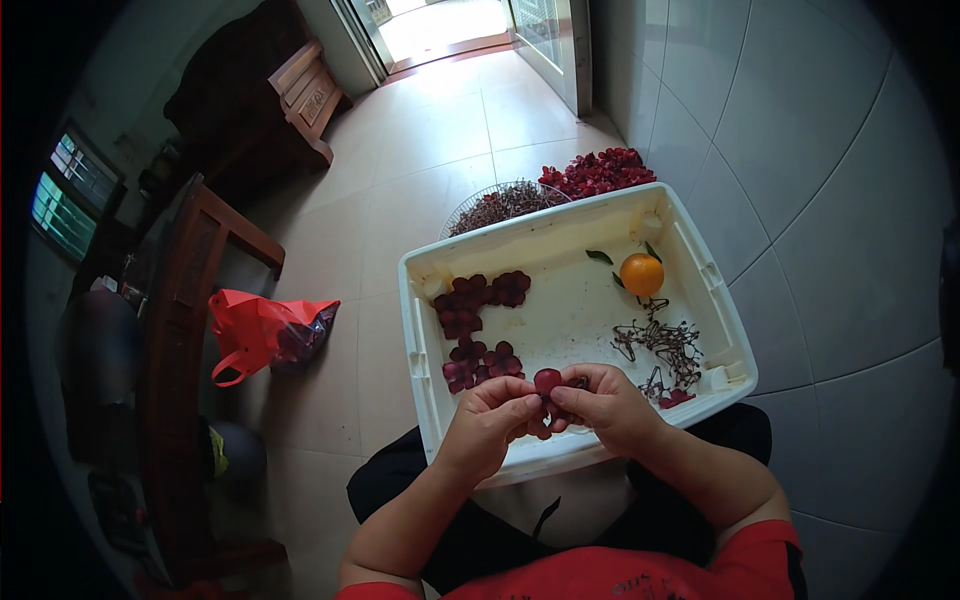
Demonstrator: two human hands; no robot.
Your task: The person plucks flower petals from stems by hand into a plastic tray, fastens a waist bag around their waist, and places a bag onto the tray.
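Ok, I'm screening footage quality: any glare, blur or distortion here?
Head view: doorway blown out, glare on the floor before it; wall tile lines bow strongly, corners black; table side dim, fine detail there too murky to judge blur.

Daylight enters an open doorway (440, 30) above the pale tiled floor (420, 150). Gray wall tiles (800, 180) rise on the right; dark wooden furniture (235, 85) and a window (75, 190) occupy the left.

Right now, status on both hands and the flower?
Left hand and right hand both pinching one dark red flower. Held over white tub. Orange inside, well clear.
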